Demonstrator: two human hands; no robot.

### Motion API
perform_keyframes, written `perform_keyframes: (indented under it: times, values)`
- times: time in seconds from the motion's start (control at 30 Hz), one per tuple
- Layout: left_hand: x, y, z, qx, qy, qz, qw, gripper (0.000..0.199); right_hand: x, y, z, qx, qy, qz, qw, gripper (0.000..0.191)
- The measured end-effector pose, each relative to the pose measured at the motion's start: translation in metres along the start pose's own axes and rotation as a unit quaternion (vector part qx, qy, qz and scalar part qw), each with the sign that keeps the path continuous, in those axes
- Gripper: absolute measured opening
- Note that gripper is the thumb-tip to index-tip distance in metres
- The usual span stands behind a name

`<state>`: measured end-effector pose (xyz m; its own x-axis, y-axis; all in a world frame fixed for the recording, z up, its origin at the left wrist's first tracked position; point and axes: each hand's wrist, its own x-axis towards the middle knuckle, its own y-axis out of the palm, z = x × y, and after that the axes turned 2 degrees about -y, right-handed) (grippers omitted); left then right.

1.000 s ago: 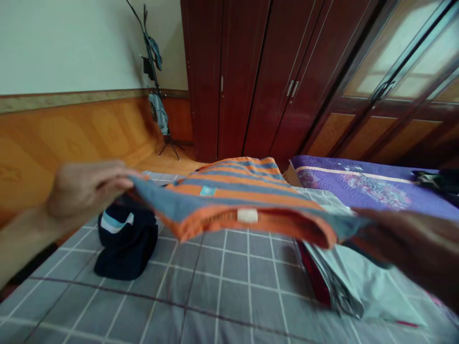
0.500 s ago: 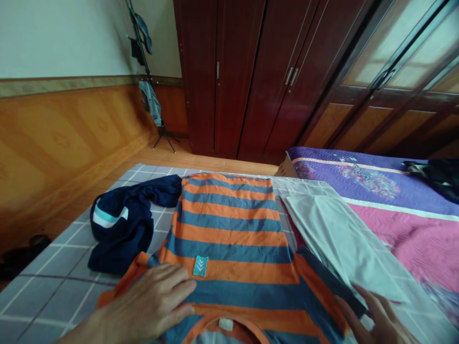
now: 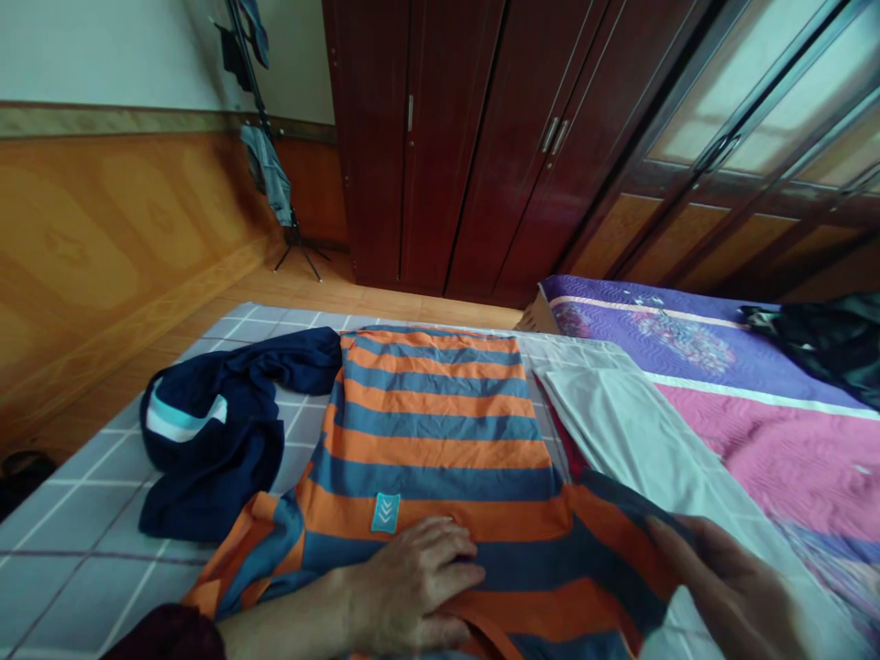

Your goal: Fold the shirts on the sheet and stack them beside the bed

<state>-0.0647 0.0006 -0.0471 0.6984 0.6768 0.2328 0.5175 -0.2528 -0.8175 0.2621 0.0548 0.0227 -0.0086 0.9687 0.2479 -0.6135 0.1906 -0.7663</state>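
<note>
An orange and blue striped shirt [image 3: 440, 449] lies spread out on the grey checked bed cover [image 3: 89, 513], its collar toward me. Fingers slightly spread, my left hand [image 3: 423, 582] rests flat on the chest of the shirt, just right of the small light-blue patch. At the lower right, my right hand [image 3: 729, 573] is closed on the end of the shirt's right-side sleeve; it is somewhat blurred. A pale cloth shows beneath that hand.
A crumpled navy garment [image 3: 220, 431] lies left of the shirt. Folded pale trousers [image 3: 639, 440] lie to its right. Beyond are a purple and pink bed [image 3: 776, 440], dark clothing [image 3: 825, 339], a red-brown wardrobe [image 3: 454, 156] and a coat stand [image 3: 258, 101].
My left hand has moved right, from the left shoulder onto the chest. My right hand has closed on the sleeve, which is slightly raised. The camera view has shifted a little.
</note>
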Motion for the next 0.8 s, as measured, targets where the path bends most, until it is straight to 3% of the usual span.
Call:
perform_keyframes:
  times: [0.07,0.13,0.2,0.33,0.47,0.63,0.7,0.8]
  values:
    - [-0.001,-0.004,-0.002,-0.025,-0.009,-0.013,1.0,0.046,-0.005,0.02,0.04,0.001,-0.148,0.03,0.989,0.023]
    - [-0.002,-0.013,-0.007,-0.041,-0.013,-0.015,0.999,0.042,-0.012,0.039,0.07,0.001,-0.298,0.148,0.943,0.015]
    - [-0.005,-0.027,-0.014,-0.043,-0.022,-0.012,0.999,0.037,-0.017,0.049,0.082,-0.016,-0.364,0.211,0.907,0.016]
    - [-0.024,-0.057,-0.017,0.033,-0.073,-0.035,0.996,0.031,-0.015,0.043,0.056,-0.078,-0.331,0.118,0.933,0.017]
    - [-0.074,-0.072,0.009,0.16,-0.173,-0.12,0.964,0.031,-0.018,0.035,0.024,-0.138,-0.325,0.077,0.932,0.021]
    - [-0.15,-0.075,0.036,0.241,-0.369,-0.191,0.877,0.048,-0.029,0.056,0.028,-0.164,-0.432,0.138,0.876,0.046]
    - [-0.169,-0.073,0.033,0.246,-0.427,-0.188,0.849,0.054,-0.029,0.065,0.031,-0.163,-0.48,0.178,0.843,0.059]
    - [-0.175,-0.067,0.017,0.244,-0.511,-0.169,0.807,0.054,-0.023,0.071,0.03,-0.154,-0.523,0.207,0.813,0.061]
